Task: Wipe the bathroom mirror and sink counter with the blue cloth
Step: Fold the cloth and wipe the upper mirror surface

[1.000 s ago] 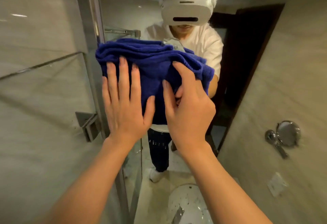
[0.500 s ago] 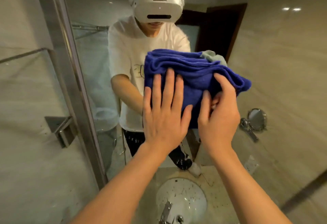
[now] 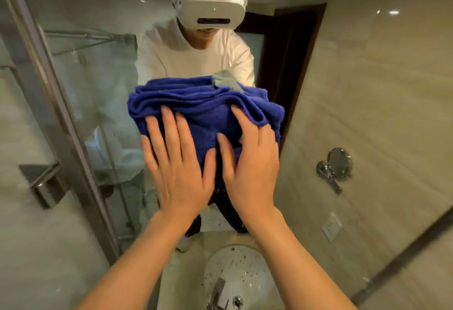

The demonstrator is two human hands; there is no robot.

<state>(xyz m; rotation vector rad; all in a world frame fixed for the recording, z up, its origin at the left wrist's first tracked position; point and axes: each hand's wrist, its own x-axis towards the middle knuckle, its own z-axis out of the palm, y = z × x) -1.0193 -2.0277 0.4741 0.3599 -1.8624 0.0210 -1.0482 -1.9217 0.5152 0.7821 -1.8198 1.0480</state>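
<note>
No legible text, label, brand, number or sign on anything in view

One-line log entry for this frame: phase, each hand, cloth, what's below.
phase: wiping mirror | left hand: flat on blue cloth | right hand: pinching cloth fold | cloth: bunched against glass | below: sink, faucet
</note>
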